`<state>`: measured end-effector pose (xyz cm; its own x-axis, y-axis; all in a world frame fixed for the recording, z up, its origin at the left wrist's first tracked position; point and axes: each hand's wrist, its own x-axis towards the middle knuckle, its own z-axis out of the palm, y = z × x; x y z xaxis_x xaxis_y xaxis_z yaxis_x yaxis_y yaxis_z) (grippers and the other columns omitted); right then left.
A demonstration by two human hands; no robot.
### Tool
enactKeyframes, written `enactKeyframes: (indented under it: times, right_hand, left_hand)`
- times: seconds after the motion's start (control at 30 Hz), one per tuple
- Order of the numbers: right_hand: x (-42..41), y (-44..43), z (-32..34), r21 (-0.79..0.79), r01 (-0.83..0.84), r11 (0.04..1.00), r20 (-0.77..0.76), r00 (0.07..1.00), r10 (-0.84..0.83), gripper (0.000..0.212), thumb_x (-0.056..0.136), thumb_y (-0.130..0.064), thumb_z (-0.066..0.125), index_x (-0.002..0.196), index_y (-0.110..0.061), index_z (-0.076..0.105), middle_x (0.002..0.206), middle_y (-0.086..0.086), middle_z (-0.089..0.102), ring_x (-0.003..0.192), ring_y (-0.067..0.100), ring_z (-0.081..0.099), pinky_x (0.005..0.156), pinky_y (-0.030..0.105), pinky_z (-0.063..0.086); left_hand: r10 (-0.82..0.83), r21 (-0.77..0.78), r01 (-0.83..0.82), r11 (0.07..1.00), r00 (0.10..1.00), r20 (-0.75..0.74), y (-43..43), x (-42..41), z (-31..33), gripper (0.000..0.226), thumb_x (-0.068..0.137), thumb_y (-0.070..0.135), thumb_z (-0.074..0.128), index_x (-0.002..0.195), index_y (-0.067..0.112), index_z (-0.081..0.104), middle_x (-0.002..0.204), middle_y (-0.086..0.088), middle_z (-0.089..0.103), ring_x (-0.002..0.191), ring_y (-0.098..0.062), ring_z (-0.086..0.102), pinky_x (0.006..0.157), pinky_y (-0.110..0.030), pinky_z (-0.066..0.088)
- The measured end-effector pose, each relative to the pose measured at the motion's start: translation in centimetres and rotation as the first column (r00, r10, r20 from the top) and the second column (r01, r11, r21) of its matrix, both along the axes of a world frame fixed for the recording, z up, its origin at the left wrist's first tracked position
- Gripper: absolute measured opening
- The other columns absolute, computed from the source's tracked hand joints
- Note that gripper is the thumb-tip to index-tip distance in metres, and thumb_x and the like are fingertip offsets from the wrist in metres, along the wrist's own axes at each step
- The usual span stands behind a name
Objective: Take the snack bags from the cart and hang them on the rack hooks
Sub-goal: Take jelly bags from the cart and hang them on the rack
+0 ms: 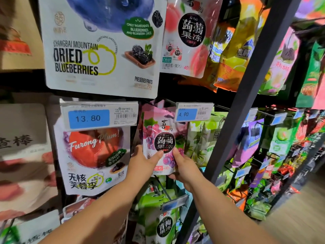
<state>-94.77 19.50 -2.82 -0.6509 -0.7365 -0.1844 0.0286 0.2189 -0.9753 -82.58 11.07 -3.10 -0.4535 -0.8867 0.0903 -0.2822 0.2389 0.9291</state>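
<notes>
- Here we are at the snack rack, with the grape jelly bag (159,138) dead centre, upright, its purple front facing us.
- The left grip (143,161) is at the bag's 7 o'clock corner. Its thumb is laid flat on the front and its fingers are tucked behind, so it pinches the lower left edge.
- The right grip (182,167) is at 5 o'clock. Its thumb presses the front and its fingers are curled under and behind the bottom edge. Both grips are closed on this one bag.
- The bag's top is crumpled, up at 12 o'clock under the bag above. We cannot tell whether it sits on a hook.
- At 2 o'clock the 4.90 price tag (193,112) overlaps the bag's upper right corner.
- At 11 o'clock hangs the big dried blueberries bag (102,50), and at 1 o'clock the peach jelly bag (186,36).
- At 9 o'clock, just beside the left grip, is the Furong plum bag (91,155), with the 13.80 price tag (98,117) across its top.
- At 3 o'clock a pale green bag (202,138) hangs just behind our bag's right edge.
- At 6 o'clock, between the two forearms, is a green plum jelly bag (163,226).
- The rack's dark upright post (246,95) slants through at 3 o'clock, with more bags hanging beyond it.
</notes>
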Motion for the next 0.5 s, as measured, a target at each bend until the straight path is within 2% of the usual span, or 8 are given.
enactKeyframes:
  times: [0.1, 0.2, 0.23, 0.3, 0.37, 0.43, 0.5]
  right_hand:
    - [-0.3, -0.6, -1.1, 0.010, 0.015, 1.000, -0.035, 0.999, -0.015, 0.067, 0.089, -0.068, 0.045, 0.134, -0.018, 0.050, 0.126, 0.008, 0.062, 0.108, 0.024, 0.063, 0.065, 0.028, 0.057]
    - [0.0, -0.1, -1.8, 0.000, 0.029, 1.000, -0.036, 0.999, -0.029, 0.082, 0.082, -0.076, 0.046, 0.137, -0.015, 0.045, 0.132, 0.009, 0.055, 0.111, 0.023, 0.060, 0.068, 0.028, 0.060]
    - [0.1, 0.4, -2.0, 0.005, 0.030, 1.000, -0.033, 0.999, -0.030, 0.080, 0.084, -0.074, 0.046, 0.136, -0.014, 0.045, 0.128, 0.011, 0.056, 0.108, 0.022, 0.061, 0.071, 0.031, 0.061]
    - [0.6, 1.5, -2.1, 0.006, 0.027, 1.000, -0.040, 0.999, -0.027, 0.060, 0.092, -0.062, 0.044, 0.121, -0.010, 0.049, 0.109, 0.013, 0.058, 0.093, 0.021, 0.062, 0.078, 0.036, 0.060]
    - [1.0, 2.8, -2.3, -0.022, 0.007, 1.000, -0.020, 1.000, -0.007, 0.042, 0.097, -0.052, 0.043, 0.106, -0.011, 0.048, 0.093, 0.012, 0.054, 0.079, 0.020, 0.058, 0.069, 0.032, 0.055]
    - [1.3, 4.2, -2.6, -0.062, -0.008, 0.998, 0.033, 0.999, 0.010, 0.037, 0.097, -0.052, 0.043, 0.105, -0.015, 0.046, 0.086, 0.008, 0.049, 0.072, 0.019, 0.051, 0.062, 0.029, 0.046]
    - [1.5, 5.9, -3.2, -0.072, 0.008, 0.997, 0.067, 0.998, -0.003, 0.034, 0.097, -0.052, 0.041, 0.103, -0.020, 0.046, 0.086, 0.009, 0.048, 0.071, 0.020, 0.047, 0.063, 0.030, 0.042]
  left_hand:
    - [0.006, 0.000, -0.006, 1.000, 0.999, -0.039, 0.0, 0.5, -0.5, 0.064, 0.080, 0.055, 0.066, 0.127, 0.016, 0.049, 0.120, -0.006, 0.062, 0.109, -0.027, 0.059, 0.083, -0.029, 0.043]
    - [-0.075, -0.018, 0.073, 0.997, 0.982, -0.174, 0.7, 1.2, -1.3, 0.040, 0.084, 0.043, 0.068, 0.119, 0.026, 0.056, 0.109, 0.010, 0.066, 0.100, -0.009, 0.063, 0.080, -0.024, 0.044]
    - [-0.089, 0.013, 0.094, 0.995, 0.971, -0.220, 0.9, 1.3, -1.7, 0.039, 0.084, 0.042, 0.068, 0.119, 0.027, 0.056, 0.109, 0.013, 0.067, 0.100, -0.004, 0.063, 0.084, -0.024, 0.047]
    - [-0.065, 0.108, 0.099, 0.989, 0.956, -0.285, 1.8, 1.3, -2.5, 0.044, 0.082, 0.047, 0.069, 0.117, 0.026, 0.053, 0.110, 0.014, 0.065, 0.100, 0.001, 0.062, 0.092, -0.029, 0.048]
    - [-0.026, 0.158, 0.069, 0.985, 0.964, -0.264, 2.6, 1.0, -3.3, 0.040, 0.084, 0.046, 0.067, 0.111, 0.026, 0.046, 0.102, 0.020, 0.059, 0.092, 0.007, 0.056, 0.088, -0.029, 0.043]
    - [0.023, 0.204, 0.030, 0.978, 0.968, -0.251, 3.3, 0.5, -4.2, 0.038, 0.083, 0.047, 0.067, 0.106, 0.023, 0.048, 0.097, 0.011, 0.061, 0.084, -0.003, 0.060, 0.083, -0.035, 0.048]
    - [0.077, 0.278, 0.005, 0.961, 0.956, -0.283, 4.4, -0.2, -5.3, 0.033, 0.083, 0.042, 0.069, 0.095, 0.019, 0.049, 0.092, -0.004, 0.064, 0.074, -0.017, 0.063, 0.073, -0.036, 0.052]
